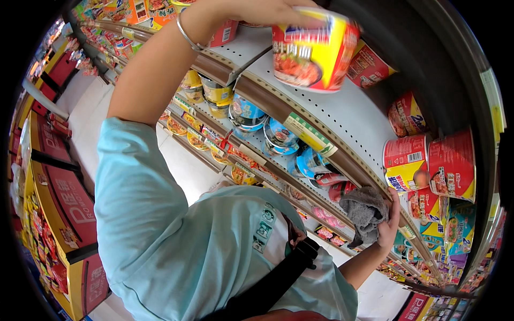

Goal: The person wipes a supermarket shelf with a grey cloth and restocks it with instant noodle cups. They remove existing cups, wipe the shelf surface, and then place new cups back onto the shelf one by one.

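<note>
My left hand (277, 12), with a bangle on its wrist, grips a red and yellow instant noodle bucket (309, 60) by its top. The bucket is slightly blurred and hangs above a white perforated shelf (321, 102), tilted in this view. My right hand (389, 226) is at the shelf's brown front edge, closed on a crumpled grey cloth (365, 214). Near that hand, red noodle buckets (405, 158) stand on the same shelf. Another red bucket (369, 66) sits behind the held one. Part of my left hand's fingers is hidden behind the bucket.
Lower shelves hold blue noodle tubs (281, 134), yellow tubs (217, 90) and packets. A green price tag strip (309, 132) lines the shelf edge. At the left, a promotion display bin (68, 200) holds snack packs beside the aisle floor (88, 100). A dark panel (421, 68) borders the shelf's right.
</note>
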